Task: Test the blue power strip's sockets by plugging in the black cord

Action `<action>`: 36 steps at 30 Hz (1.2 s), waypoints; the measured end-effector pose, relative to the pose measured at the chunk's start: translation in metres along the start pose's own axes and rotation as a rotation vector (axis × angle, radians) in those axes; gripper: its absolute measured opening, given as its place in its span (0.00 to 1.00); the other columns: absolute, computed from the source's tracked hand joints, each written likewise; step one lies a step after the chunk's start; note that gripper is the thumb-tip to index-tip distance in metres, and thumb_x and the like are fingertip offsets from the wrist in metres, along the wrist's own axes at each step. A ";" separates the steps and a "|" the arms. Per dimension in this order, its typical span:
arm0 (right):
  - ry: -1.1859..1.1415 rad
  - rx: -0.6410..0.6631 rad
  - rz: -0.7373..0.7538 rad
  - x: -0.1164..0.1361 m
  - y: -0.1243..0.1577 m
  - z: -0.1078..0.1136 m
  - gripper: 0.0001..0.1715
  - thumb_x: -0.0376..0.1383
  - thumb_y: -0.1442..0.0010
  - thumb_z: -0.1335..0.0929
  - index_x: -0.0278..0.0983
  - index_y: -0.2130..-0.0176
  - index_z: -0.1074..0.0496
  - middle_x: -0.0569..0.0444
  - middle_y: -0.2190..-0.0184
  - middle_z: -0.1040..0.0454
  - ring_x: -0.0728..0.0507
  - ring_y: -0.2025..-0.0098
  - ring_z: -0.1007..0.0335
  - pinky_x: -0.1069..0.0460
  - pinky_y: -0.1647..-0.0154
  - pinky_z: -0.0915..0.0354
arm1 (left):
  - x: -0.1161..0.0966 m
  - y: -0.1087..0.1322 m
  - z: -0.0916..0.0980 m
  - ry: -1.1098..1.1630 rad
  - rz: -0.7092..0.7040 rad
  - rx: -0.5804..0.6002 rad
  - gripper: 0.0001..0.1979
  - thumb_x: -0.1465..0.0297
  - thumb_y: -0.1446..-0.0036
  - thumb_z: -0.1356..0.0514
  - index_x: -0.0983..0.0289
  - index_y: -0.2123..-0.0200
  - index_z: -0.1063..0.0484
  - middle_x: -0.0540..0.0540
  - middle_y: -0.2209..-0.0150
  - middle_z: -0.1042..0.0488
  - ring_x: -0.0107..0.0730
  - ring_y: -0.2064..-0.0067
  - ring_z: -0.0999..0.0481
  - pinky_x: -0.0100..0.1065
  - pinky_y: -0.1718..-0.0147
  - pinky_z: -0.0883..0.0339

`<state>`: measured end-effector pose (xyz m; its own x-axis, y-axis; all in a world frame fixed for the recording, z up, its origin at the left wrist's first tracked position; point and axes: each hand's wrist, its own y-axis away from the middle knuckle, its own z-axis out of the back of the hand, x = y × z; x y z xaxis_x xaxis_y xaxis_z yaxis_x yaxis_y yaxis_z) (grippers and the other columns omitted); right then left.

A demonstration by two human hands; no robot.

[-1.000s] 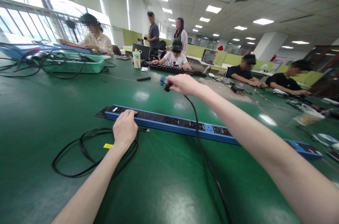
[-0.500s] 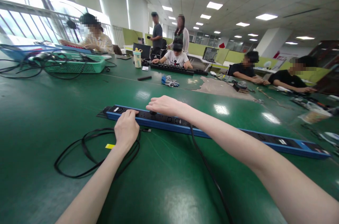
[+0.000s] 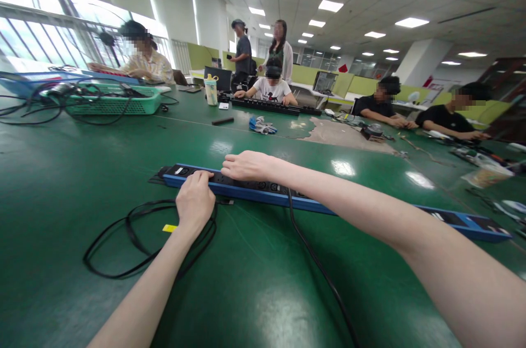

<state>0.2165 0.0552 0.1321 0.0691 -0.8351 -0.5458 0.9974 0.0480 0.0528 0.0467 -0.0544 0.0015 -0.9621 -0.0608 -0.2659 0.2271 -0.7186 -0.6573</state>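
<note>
A long blue power strip (image 3: pixel 246 190) with black sockets lies across the green table (image 3: pixel 82 172). My left hand (image 3: pixel 194 200) rests on its left end, fingers curled over the top edge. My right hand (image 3: pixel 246 165) is closed over the strip just to the right, covering a black plug that sits at a socket. The plug's black cable (image 3: pixel 316 266) runs from under my wrist toward me. A coiled black cord (image 3: pixel 143 206) with a yellow tag (image 3: pixel 168 228) lies under my left wrist.
A green basket (image 3: pixel 119 102) full of cables stands at the far left. A cup (image 3: pixel 211 90), a black power strip (image 3: pixel 275 108) and a blue bundle (image 3: pixel 261 126) lie across the table. Several people sit or stand along the far side.
My right hand brought the black plug down from mid-air to the strip and slid slightly left onto a socket. My left hand stayed on the strip's left end.
</note>
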 end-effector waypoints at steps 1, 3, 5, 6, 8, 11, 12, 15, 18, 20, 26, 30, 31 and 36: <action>0.004 -0.012 0.007 0.000 0.000 -0.003 0.11 0.30 0.24 0.39 0.32 0.50 0.29 0.42 0.55 0.24 0.40 0.50 0.29 0.47 0.62 0.28 | 0.000 0.000 0.000 0.002 0.000 -0.001 0.18 0.76 0.34 0.48 0.61 0.46 0.25 0.61 0.47 0.22 0.47 0.46 0.25 0.44 0.46 0.33; 0.015 -0.025 0.029 0.000 -0.001 -0.005 0.11 0.30 0.24 0.39 0.32 0.49 0.29 0.42 0.55 0.24 0.40 0.50 0.29 0.46 0.60 0.27 | 0.000 0.000 0.001 0.010 0.001 -0.002 0.19 0.76 0.35 0.48 0.61 0.45 0.25 0.61 0.47 0.22 0.48 0.46 0.25 0.44 0.46 0.33; 0.022 -0.026 0.053 0.000 -0.001 -0.004 0.12 0.30 0.23 0.40 0.32 0.49 0.29 0.42 0.54 0.24 0.40 0.51 0.30 0.46 0.59 0.27 | 0.000 0.000 0.002 0.021 0.002 0.000 0.20 0.77 0.35 0.47 0.61 0.45 0.25 0.61 0.47 0.22 0.48 0.45 0.25 0.44 0.45 0.33; 0.021 -0.022 0.062 0.000 -0.001 -0.002 0.12 0.30 0.23 0.40 0.32 0.48 0.29 0.42 0.54 0.25 0.40 0.51 0.30 0.46 0.60 0.27 | 0.000 0.000 0.002 0.025 0.001 0.001 0.20 0.77 0.35 0.47 0.60 0.44 0.25 0.61 0.46 0.22 0.47 0.45 0.25 0.44 0.45 0.33; 0.008 -0.007 0.073 -0.001 0.001 0.002 0.11 0.30 0.23 0.40 0.32 0.48 0.30 0.42 0.54 0.25 0.40 0.51 0.30 0.48 0.62 0.28 | 0.000 0.000 0.003 0.027 -0.004 0.004 0.20 0.77 0.35 0.47 0.60 0.44 0.25 0.60 0.45 0.23 0.47 0.45 0.25 0.43 0.46 0.33; -0.009 0.015 0.088 -0.002 0.004 0.006 0.11 0.30 0.24 0.39 0.32 0.48 0.30 0.42 0.54 0.26 0.41 0.51 0.30 0.50 0.65 0.30 | -0.001 0.001 0.003 0.033 -0.010 0.005 0.20 0.77 0.34 0.48 0.60 0.43 0.25 0.60 0.44 0.23 0.47 0.44 0.26 0.43 0.45 0.33; -0.012 0.017 0.093 -0.003 0.005 0.007 0.11 0.29 0.24 0.39 0.32 0.48 0.31 0.42 0.54 0.26 0.41 0.51 0.31 0.50 0.65 0.30 | -0.001 0.001 0.003 0.037 -0.010 0.004 0.21 0.77 0.34 0.48 0.60 0.43 0.25 0.60 0.44 0.23 0.47 0.44 0.26 0.43 0.44 0.34; -0.022 0.029 0.096 -0.005 0.004 0.008 0.12 0.28 0.24 0.40 0.34 0.48 0.30 0.43 0.53 0.25 0.42 0.51 0.31 0.51 0.66 0.31 | -0.001 0.001 0.002 0.047 -0.007 0.001 0.21 0.76 0.34 0.48 0.60 0.43 0.25 0.60 0.44 0.23 0.47 0.43 0.26 0.43 0.44 0.34; -0.032 0.078 0.083 -0.009 -0.001 0.012 0.11 0.29 0.24 0.39 0.35 0.48 0.29 0.45 0.54 0.24 0.42 0.50 0.31 0.52 0.66 0.32 | 0.000 0.001 0.001 0.045 -0.005 -0.003 0.20 0.76 0.34 0.48 0.60 0.44 0.25 0.61 0.44 0.23 0.47 0.44 0.26 0.43 0.43 0.34; -0.034 0.113 0.067 -0.012 -0.004 0.017 0.10 0.29 0.24 0.37 0.35 0.49 0.28 0.46 0.54 0.23 0.43 0.50 0.30 0.51 0.65 0.32 | 0.000 0.001 0.001 0.043 -0.009 -0.004 0.20 0.77 0.35 0.48 0.60 0.44 0.25 0.61 0.44 0.23 0.47 0.44 0.26 0.43 0.43 0.34; -0.069 0.091 0.065 -0.013 -0.006 0.024 0.10 0.30 0.24 0.36 0.35 0.50 0.26 0.46 0.53 0.21 0.43 0.48 0.31 0.51 0.66 0.35 | -0.001 0.001 0.002 0.032 -0.012 -0.002 0.20 0.76 0.34 0.48 0.60 0.44 0.24 0.61 0.44 0.23 0.48 0.44 0.26 0.44 0.43 0.34; -0.083 0.097 0.087 -0.016 -0.009 0.020 0.10 0.29 0.25 0.36 0.36 0.52 0.25 0.47 0.55 0.20 0.42 0.47 0.33 0.51 0.66 0.37 | -0.002 0.001 0.003 0.025 -0.012 -0.002 0.21 0.77 0.34 0.48 0.60 0.43 0.25 0.61 0.44 0.23 0.48 0.44 0.26 0.44 0.43 0.34; -0.082 0.098 0.091 -0.017 -0.010 0.019 0.10 0.29 0.25 0.36 0.36 0.53 0.25 0.47 0.55 0.20 0.42 0.47 0.34 0.50 0.66 0.38 | -0.002 0.001 0.003 0.025 -0.011 -0.002 0.21 0.77 0.35 0.48 0.60 0.43 0.25 0.61 0.44 0.23 0.48 0.44 0.26 0.44 0.43 0.34; -0.060 0.059 0.112 -0.019 -0.009 0.013 0.11 0.29 0.24 0.37 0.36 0.53 0.24 0.47 0.56 0.21 0.41 0.48 0.35 0.50 0.65 0.37 | -0.002 0.001 0.003 0.019 -0.011 0.000 0.20 0.76 0.34 0.48 0.60 0.44 0.25 0.61 0.45 0.23 0.48 0.45 0.26 0.44 0.44 0.34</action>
<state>0.2058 0.0637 0.1529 0.1769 -0.8577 -0.4827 0.9807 0.1118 0.1607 0.0486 -0.0573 0.0036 -0.9615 -0.0397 -0.2719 0.2165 -0.7189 -0.6606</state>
